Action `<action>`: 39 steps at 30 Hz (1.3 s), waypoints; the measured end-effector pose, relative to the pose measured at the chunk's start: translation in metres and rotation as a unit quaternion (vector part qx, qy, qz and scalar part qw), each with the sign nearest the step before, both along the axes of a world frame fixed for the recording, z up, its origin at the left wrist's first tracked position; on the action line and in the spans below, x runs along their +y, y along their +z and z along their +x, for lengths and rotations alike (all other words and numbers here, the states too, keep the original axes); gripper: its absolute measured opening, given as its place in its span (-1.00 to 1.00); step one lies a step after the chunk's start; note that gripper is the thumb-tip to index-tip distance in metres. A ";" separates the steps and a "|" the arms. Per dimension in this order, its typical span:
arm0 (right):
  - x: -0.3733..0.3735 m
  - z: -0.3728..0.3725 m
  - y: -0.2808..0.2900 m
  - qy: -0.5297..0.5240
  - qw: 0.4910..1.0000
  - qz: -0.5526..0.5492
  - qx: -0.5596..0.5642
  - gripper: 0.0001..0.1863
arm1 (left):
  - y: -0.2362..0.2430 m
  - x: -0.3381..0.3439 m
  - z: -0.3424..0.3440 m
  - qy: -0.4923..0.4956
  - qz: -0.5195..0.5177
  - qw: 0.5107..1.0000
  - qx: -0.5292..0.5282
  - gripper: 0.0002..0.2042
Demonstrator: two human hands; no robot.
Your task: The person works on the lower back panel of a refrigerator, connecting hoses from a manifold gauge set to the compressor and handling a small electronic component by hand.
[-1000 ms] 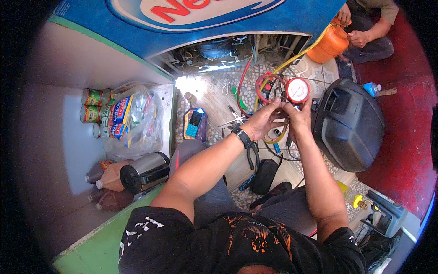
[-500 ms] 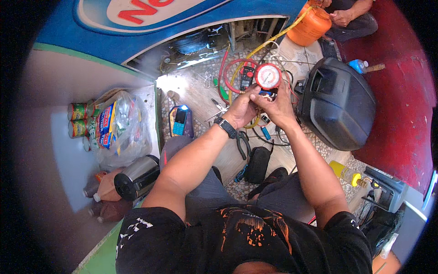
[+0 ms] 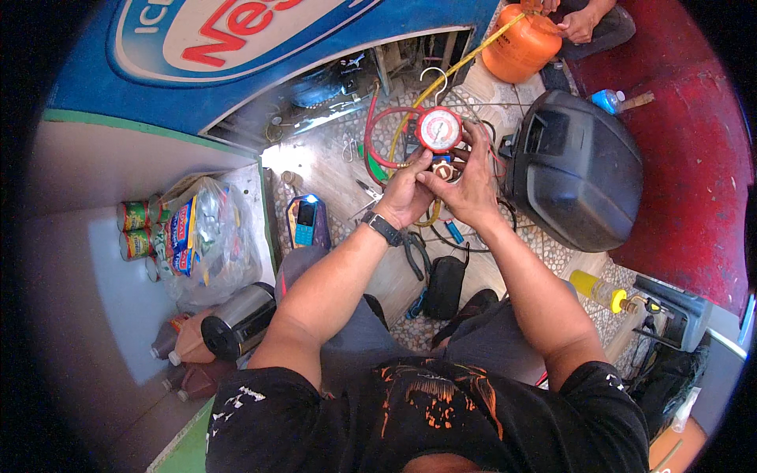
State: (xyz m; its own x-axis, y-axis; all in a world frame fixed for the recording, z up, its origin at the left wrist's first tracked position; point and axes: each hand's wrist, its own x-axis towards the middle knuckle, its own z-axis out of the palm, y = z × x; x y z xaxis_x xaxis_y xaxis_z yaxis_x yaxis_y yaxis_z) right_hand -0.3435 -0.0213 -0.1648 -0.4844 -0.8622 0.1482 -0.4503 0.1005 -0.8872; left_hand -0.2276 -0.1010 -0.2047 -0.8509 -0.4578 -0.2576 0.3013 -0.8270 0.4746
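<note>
A manifold gauge (image 3: 438, 128) with a red rim, a white hook and a brass fitting is held between both hands. My left hand (image 3: 405, 193) grips it from the lower left. My right hand (image 3: 471, 189) holds its right side, thumb across the front. A red hose (image 3: 375, 124) and a yellow hose (image 3: 473, 49) run among cables around it. Under my hands, pliers (image 3: 412, 252) and a black pouch (image 3: 444, 288) lie on the pebble-patterned floor. A phone (image 3: 304, 221) rests in a case left of my left wrist.
An open freezer compartment (image 3: 315, 94) is ahead. At back right another person's hand (image 3: 581, 25) is at an orange cylinder (image 3: 511, 43). A black box (image 3: 576, 173) and torch canister (image 3: 591, 288) sit right; cans (image 3: 136, 229), a plastic bag (image 3: 217, 252) and a kettle (image 3: 236, 319) left.
The whole view has shifted, bringing the freezer's sign further into frame. My hands still hold the gauge, now more upright with its white hook standing above it and the valve below showing.
</note>
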 end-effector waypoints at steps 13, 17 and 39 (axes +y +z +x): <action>0.005 0.000 0.004 0.041 0.994 0.010 0.105 -0.29 | -0.007 -0.001 0.000 0.015 0.000 1.000 -0.007 -0.60; 0.006 0.003 0.012 0.034 0.990 0.019 0.136 -0.39 | -0.004 -0.003 0.002 0.009 0.043 0.999 -0.023 -0.60; 0.009 0.009 0.017 0.028 0.986 -0.017 0.161 -0.48 | -0.011 -0.001 0.003 0.058 -0.010 0.992 -0.111 -0.57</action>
